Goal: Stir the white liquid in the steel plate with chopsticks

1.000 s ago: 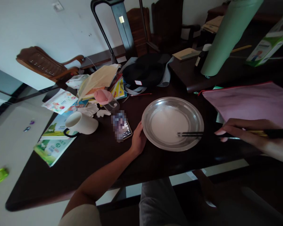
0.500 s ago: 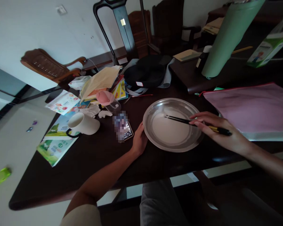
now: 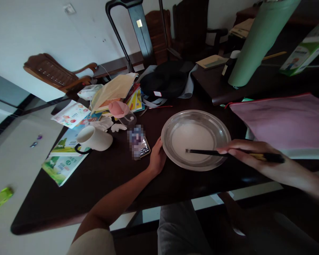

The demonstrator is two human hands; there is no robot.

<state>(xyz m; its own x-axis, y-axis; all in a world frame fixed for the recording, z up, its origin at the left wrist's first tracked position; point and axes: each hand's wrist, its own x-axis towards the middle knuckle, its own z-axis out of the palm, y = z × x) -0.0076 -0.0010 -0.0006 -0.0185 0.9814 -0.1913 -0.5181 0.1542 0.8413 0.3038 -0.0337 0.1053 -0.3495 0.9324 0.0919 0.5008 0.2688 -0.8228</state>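
Gripping black chopsticks (image 3: 202, 152), a person's right hand (image 3: 263, 163) reaches past the near right rim of a round metal dish (image 3: 172, 156) on a dark table (image 3: 114, 173), the tips over its pale middle, while the left hand (image 3: 157, 158) touches the dish's left side, fingers mostly hidden, so whether it grasps cannot be told. Left of that hand are a phone (image 3: 144, 148) and a white mug (image 3: 98, 139); beyond the dish sit a black bag (image 3: 163, 83) and, farther right, a tall green bottle (image 3: 257, 53).
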